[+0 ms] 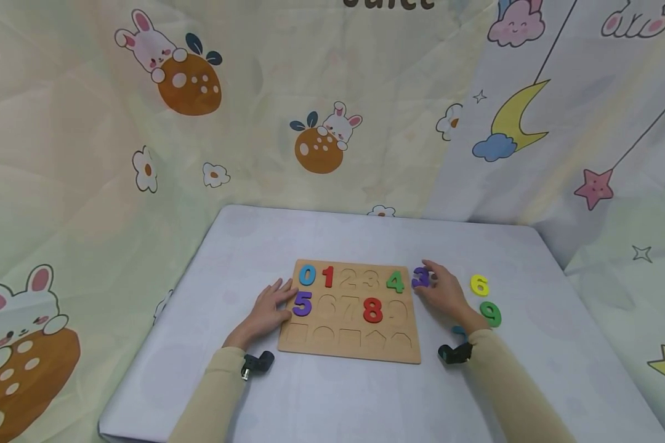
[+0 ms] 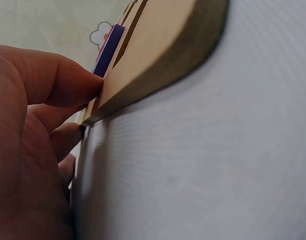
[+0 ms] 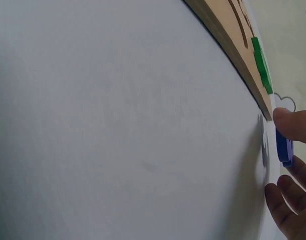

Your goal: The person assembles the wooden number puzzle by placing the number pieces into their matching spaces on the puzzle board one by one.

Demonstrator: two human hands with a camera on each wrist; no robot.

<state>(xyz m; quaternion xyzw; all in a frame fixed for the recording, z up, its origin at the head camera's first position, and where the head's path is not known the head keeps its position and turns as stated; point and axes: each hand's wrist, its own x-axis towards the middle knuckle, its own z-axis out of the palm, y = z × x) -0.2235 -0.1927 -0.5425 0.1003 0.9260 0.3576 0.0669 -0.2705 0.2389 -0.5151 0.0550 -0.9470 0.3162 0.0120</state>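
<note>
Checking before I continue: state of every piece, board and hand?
Wooden number board: flat on table
Slots 2, 3, 6, 7, 9: empty
Bottom-row slots: empty
Blue 0: in slot
Red 1: in slot
Green 4: in slot
Purple 5: in slot
Red 8: in slot
Purple 3: held above table
Yellow 6: on table
Green 9: on table
Blue piece: partly hidden, number unreadable
Left hand: touching board's edge
Right hand: holding purple 3

The right wrist (image 1: pixel 474 322) hides most of a teal piece (image 1: pixel 459 330), its shape unreadable. The head view's top edge crops printed lettering (image 1: pixel 388 3); both wrist views cut off the wooden board (image 2: pixel 155 47).
</note>
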